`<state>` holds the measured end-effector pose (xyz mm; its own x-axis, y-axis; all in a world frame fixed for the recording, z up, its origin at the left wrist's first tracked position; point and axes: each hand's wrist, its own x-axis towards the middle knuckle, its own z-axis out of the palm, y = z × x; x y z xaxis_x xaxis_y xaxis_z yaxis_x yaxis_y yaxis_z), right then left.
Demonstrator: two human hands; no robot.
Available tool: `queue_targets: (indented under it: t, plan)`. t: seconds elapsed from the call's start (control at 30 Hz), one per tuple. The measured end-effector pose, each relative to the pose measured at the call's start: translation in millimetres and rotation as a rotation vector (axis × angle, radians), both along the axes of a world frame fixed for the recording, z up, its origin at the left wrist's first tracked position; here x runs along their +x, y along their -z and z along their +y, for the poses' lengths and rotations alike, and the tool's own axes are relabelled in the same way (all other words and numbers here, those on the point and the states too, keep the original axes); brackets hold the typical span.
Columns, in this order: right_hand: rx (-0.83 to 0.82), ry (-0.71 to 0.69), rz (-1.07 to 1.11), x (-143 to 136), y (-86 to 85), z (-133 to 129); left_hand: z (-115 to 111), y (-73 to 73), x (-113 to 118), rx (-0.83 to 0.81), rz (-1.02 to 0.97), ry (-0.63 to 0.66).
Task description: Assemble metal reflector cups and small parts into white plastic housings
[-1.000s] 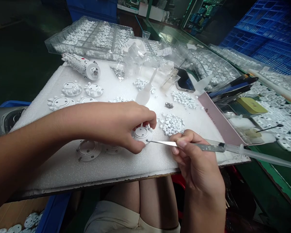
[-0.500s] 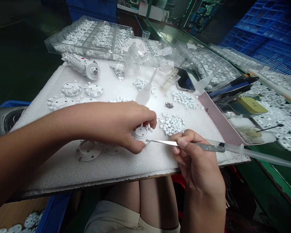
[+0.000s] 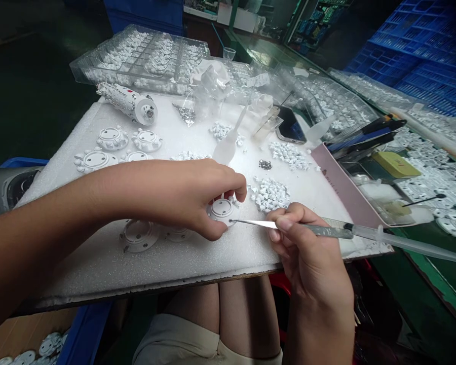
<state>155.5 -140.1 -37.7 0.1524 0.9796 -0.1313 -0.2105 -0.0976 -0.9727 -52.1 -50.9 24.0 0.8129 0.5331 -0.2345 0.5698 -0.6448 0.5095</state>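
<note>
My left hand [image 3: 197, 195] has thumb and fingers closed round the rim of a small white round part [image 3: 222, 208] with a raised ring and small holes, near the table's front edge. In my right hand [image 3: 307, 243] is a slim pair of tweezers [image 3: 254, 222], held like a pen. Their tip meets the lower right rim of the part, where a tiny dark dot shows. More white round parts lie close by, one larger part [image 3: 139, 235] under my left wrist and another partly hidden [image 3: 177, 234].
Piles of small white pieces [image 3: 270, 194] and a small heap of dark bits [image 3: 265, 165] lie beyond my hands. A phone [image 3: 290, 125], a pink box [image 3: 349, 190] and a clear syringe [image 3: 395, 243] are rightward. Filled clear trays [image 3: 79, 71] stand behind a white roll [image 3: 129, 104].
Almost nothing differs. The tweezers' tip stays at the part's rim, and both hands keep their hold with only a very slight shift.
</note>
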Motion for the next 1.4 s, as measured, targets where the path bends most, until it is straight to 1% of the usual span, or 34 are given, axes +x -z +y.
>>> queue_targets:
  t: [0.17,0.37,0.63,0.87,1.13,1.4]
  plan:
    - [0.004,-0.008,0.033,1.3,0.3,2.1,-0.2,-0.1,0.1,0.004,-0.001,-0.004]
    - [-0.003,0.020,-0.021,0.5,1.0,0.9,-0.4,-0.6,0.5,0.003,0.007,-0.004]
    - [-0.006,0.024,-0.013,-0.5,0.9,1.0,-0.1,-0.1,-0.3,0.000,0.008,-0.004]
    - [0.001,0.020,0.034,0.5,0.2,0.2,-0.3,-0.9,1.7,0.017,0.018,-0.002]
    - [0.001,0.004,-0.014,-0.4,0.6,0.2,-0.6,-0.8,0.1,0.007,0.001,0.000]
    - [-0.001,0.026,-0.012,-0.5,0.0,-0.4,-0.9,-1.7,1.5,0.004,0.023,-0.019]
